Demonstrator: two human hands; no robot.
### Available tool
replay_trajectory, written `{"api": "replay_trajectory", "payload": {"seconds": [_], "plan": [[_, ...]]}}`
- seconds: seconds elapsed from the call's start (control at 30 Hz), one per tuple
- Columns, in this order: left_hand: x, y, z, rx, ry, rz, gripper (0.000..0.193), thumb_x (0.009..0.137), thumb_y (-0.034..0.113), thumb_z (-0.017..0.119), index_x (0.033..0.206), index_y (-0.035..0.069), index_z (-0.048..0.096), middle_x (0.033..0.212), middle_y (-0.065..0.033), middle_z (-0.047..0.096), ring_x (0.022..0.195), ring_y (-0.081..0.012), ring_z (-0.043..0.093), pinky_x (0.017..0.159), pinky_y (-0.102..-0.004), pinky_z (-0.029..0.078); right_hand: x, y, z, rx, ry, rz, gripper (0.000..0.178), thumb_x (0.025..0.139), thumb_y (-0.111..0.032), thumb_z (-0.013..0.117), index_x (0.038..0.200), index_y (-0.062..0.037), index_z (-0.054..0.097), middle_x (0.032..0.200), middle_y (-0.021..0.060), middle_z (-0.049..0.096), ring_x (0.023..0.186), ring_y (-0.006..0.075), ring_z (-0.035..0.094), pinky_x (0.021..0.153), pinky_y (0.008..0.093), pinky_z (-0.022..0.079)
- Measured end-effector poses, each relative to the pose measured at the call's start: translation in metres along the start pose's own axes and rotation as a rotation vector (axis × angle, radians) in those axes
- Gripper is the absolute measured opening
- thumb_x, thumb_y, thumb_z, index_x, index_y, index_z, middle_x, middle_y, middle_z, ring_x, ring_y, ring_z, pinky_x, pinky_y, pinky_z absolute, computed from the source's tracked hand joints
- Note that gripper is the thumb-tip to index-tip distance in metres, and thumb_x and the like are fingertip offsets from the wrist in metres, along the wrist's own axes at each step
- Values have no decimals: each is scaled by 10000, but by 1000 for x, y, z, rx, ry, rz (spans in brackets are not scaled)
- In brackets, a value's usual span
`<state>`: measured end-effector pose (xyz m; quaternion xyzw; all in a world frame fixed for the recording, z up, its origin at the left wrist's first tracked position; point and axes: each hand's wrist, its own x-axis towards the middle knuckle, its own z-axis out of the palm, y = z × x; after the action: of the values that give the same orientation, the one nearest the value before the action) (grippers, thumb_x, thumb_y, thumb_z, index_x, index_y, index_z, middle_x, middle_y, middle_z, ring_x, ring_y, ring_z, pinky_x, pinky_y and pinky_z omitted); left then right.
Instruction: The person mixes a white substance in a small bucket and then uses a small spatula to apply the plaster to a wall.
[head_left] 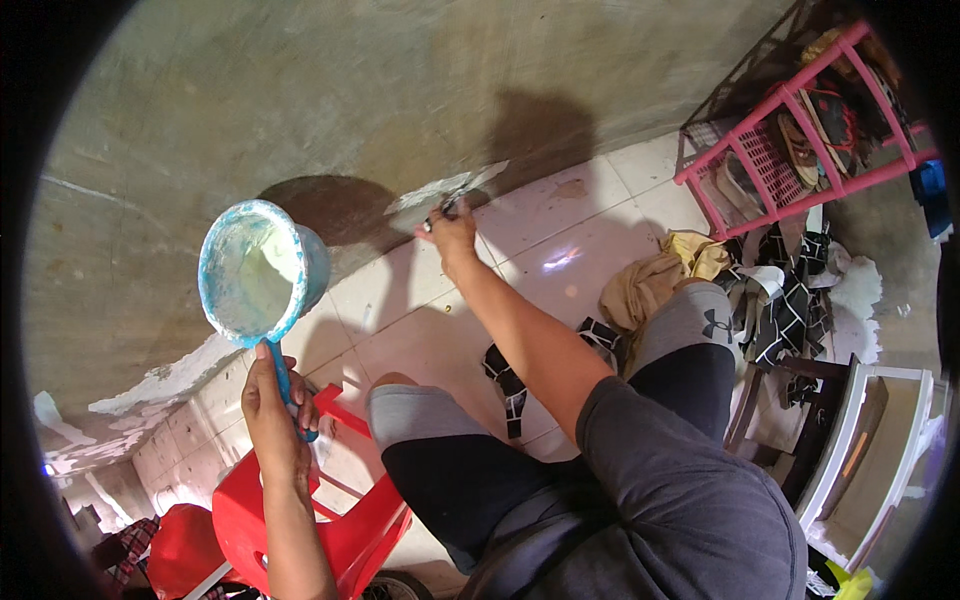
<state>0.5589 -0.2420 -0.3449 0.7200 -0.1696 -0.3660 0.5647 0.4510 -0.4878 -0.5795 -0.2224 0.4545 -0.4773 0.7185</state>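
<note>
Head view: left hand (272,405) grips dipper (257,272) by its slim handle, likely heavy with wet plaster; right hand (450,232) clasps trowel (447,208), center frame.

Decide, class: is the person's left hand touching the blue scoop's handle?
Touching. The head view shows the left hand wrapped around the handle of the blue scoop, fingers closed with no gap.

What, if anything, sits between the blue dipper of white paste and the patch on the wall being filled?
Nothing visible. The left hand holds the blue dipper up by its handle in open air, and the right hand already presses a small tool against the white patch on the wall.
</note>
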Motion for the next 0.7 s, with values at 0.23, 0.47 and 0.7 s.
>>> {"api": "replay_trajectory", "payload": {"seconds": [0.23,0.47,0.7], "plan": [[-3,-2,-10,27,19,-16,489,973,511,539,929,24,535,556,20,409,356,-63,354,314,-216,280,-49,13,-7,-55,-54,63,644,962,-27,559,1502,-69,210,1081,155,534,837,266,679,703,368,642],[-2,2,0,29,-5,-19,481,978,506,533,925,28,534,548,22,406,353,-64,355,316,-218,289,0,-5,-25,12,-50,76,582,970,-16,538,1472,-61,247,1080,142,547,813,258,666,748,399,637],[-1,0,-7,38,-8,-16,471,983,503,526,933,34,530,546,22,406,351,-63,349,315,-225,295,-50,9,-8,-2,40,126,580,961,-24,554,1465,-30,265,1006,131,525,829,266,671,778,392,632]]}}
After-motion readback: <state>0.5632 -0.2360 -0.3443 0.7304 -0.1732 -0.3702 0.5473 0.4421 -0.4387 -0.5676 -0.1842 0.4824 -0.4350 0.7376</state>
